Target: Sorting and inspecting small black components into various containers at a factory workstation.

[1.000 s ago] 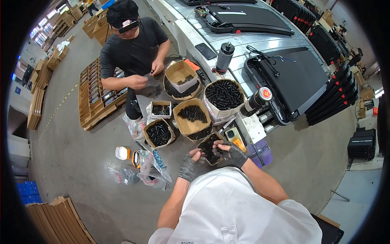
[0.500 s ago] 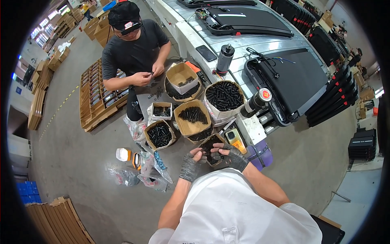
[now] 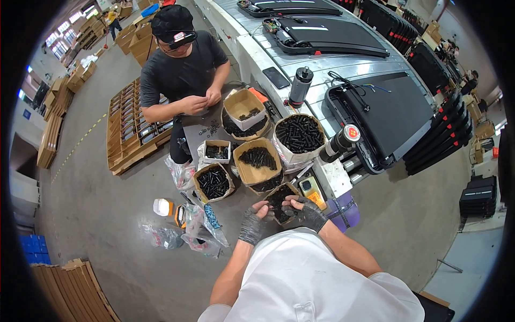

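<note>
Both gloved hands, left hand (image 3: 251,224) and right hand (image 3: 308,212), cup the small cardboard box (image 3: 281,200) of black parts by its sides; probably light but floppy.

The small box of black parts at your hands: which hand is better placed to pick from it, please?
Probably the right hand: its fingers rest over the open top of the small box, while the left hand grips the near left edge, steadying it.

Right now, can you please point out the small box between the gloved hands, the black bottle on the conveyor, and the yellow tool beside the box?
Small box (image 3: 280,199), head view, on the dark parts inside it.
Black bottle (image 3: 299,88), head view, on its body.
Yellow tool (image 3: 311,190), head view, on its face.
</note>
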Action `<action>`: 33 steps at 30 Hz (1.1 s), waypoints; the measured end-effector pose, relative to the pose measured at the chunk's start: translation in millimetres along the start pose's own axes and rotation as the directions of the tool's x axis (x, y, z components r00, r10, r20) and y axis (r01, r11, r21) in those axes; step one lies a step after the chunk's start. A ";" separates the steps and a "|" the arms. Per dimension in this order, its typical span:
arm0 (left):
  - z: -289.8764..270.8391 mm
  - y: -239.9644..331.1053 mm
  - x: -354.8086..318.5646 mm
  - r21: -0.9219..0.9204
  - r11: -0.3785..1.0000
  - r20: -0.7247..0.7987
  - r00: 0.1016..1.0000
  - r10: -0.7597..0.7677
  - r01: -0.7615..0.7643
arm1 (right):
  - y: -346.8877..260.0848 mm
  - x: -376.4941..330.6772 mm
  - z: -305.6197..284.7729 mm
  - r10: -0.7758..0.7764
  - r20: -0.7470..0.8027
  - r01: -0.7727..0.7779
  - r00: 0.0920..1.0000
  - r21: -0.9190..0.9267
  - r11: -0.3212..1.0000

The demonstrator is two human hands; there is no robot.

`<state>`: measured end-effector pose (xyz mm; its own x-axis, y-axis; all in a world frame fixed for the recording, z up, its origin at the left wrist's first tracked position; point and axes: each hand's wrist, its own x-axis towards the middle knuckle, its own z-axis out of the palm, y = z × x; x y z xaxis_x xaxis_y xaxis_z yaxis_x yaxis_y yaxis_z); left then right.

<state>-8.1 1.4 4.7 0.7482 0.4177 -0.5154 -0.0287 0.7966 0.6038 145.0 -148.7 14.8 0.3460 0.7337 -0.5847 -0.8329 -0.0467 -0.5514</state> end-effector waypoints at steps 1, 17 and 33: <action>-1.3 -0.9 0.4 0.011 1.000 -0.008 1.000 0.010 -0.010 | -1.4 -0.2 -0.5 0.001 0.002 -0.001 1.000 -0.002 1.000; -2.3 -1.0 2.6 -0.004 0.999 0.009 0.999 0.037 -0.037 | -14.6 -4.7 9.5 -0.075 0.238 0.067 0.968 0.043 0.997; -9.6 0.8 5.1 0.025 0.999 0.003 0.999 0.040 -0.040 | -4.7 2.3 -6.3 0.045 0.071 -0.044 0.997 -0.014 0.999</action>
<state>-10.7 8.4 -3.3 0.7483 0.4478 -0.4894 -0.0416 0.7680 0.6391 152.4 -151.1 12.2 0.2772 0.7769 -0.5652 -0.8410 -0.0882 -0.5338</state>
